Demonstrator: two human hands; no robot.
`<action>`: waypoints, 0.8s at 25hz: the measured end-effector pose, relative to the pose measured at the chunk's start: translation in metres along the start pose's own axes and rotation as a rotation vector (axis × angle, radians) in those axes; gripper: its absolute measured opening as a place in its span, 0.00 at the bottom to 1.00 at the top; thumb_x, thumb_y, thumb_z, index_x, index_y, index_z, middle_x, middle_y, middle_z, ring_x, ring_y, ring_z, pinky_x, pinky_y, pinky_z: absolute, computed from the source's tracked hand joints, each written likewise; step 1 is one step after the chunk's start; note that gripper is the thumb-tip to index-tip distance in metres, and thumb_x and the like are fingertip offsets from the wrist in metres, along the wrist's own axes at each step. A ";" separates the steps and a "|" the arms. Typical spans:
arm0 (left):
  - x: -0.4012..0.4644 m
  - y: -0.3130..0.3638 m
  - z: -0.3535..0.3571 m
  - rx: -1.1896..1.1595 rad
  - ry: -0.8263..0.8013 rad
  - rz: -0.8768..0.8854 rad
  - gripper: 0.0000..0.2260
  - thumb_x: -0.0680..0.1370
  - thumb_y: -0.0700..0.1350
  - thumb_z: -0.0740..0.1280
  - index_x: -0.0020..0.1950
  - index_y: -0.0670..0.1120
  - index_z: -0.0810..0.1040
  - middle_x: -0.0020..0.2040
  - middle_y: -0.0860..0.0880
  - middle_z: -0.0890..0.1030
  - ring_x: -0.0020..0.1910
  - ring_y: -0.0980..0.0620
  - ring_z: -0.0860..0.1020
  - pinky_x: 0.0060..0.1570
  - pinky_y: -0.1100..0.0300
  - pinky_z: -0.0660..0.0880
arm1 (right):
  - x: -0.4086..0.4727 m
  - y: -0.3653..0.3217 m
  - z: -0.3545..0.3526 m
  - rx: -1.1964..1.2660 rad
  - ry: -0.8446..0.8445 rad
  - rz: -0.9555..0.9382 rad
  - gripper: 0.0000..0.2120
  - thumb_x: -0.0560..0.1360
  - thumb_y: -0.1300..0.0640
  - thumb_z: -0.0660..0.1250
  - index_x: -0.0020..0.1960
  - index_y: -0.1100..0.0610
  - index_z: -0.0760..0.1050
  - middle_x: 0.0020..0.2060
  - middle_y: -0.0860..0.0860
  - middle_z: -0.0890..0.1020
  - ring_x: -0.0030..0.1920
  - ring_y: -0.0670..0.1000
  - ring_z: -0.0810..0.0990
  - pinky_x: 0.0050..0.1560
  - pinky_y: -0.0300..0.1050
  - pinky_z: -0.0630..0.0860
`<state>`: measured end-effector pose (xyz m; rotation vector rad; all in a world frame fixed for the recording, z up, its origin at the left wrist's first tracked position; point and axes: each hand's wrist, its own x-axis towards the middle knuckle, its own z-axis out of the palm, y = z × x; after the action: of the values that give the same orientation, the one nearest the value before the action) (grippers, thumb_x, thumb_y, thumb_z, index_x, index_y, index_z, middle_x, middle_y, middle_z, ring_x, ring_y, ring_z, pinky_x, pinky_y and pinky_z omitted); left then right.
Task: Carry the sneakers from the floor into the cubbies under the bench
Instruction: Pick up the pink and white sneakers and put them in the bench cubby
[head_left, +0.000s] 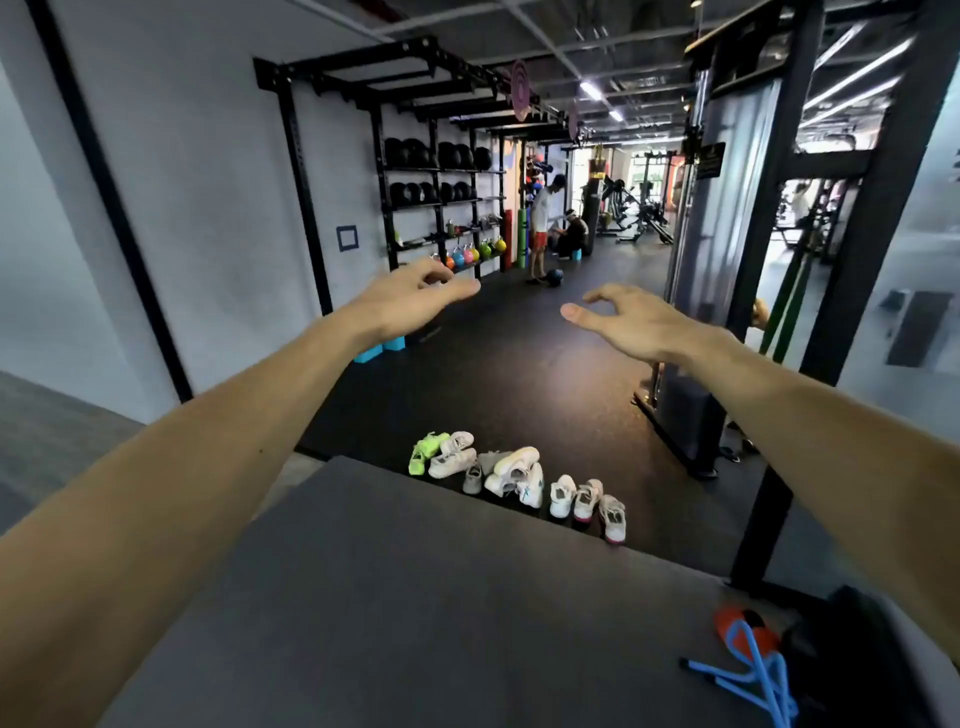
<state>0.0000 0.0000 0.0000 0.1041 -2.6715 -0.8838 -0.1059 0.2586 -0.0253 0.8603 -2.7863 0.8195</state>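
Note:
Several sneakers lie in a loose row on the black rubber floor just beyond the far edge of the grey bench top (395, 587): a neon green one (426, 452) at the left, white and grey ones (511, 470) piled in the middle, white ones with pink soles (589, 501) at the right. My left hand (415, 299) and my right hand (623, 319) are stretched out in front of me, high above the sneakers, fingers apart and holding nothing. The cubbies under the bench are hidden below its top.
A blue resistance band (753, 680), an orange item and a dark bag lie on the bench at the right. A black cable-machine frame (769, 322) stands at the right. A rack of balls and kettlebells (447, 208) lines the left wall. Two people (543, 228) are far down the room.

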 end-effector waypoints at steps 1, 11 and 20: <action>0.006 -0.003 0.007 -0.008 -0.021 -0.005 0.27 0.75 0.67 0.61 0.68 0.54 0.68 0.65 0.50 0.71 0.59 0.52 0.70 0.54 0.54 0.67 | -0.001 0.004 0.003 0.004 0.005 0.021 0.35 0.73 0.29 0.55 0.71 0.51 0.66 0.72 0.53 0.65 0.71 0.55 0.65 0.67 0.51 0.62; 0.161 -0.029 0.133 -0.032 -0.179 0.009 0.32 0.69 0.73 0.60 0.67 0.58 0.70 0.64 0.50 0.73 0.61 0.50 0.72 0.60 0.50 0.69 | 0.088 0.146 0.029 -0.048 0.015 0.179 0.38 0.69 0.25 0.54 0.69 0.50 0.67 0.70 0.52 0.69 0.67 0.53 0.70 0.66 0.53 0.66; 0.348 -0.032 0.253 -0.026 -0.282 0.014 0.28 0.72 0.70 0.61 0.65 0.55 0.72 0.66 0.49 0.73 0.62 0.51 0.72 0.54 0.55 0.67 | 0.227 0.286 0.029 -0.084 -0.008 0.268 0.40 0.68 0.23 0.51 0.69 0.48 0.68 0.68 0.51 0.71 0.64 0.54 0.72 0.62 0.54 0.69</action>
<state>-0.4124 0.0594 -0.1124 -0.0489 -2.9129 -0.9941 -0.4510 0.3305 -0.1240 0.4835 -2.9597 0.7272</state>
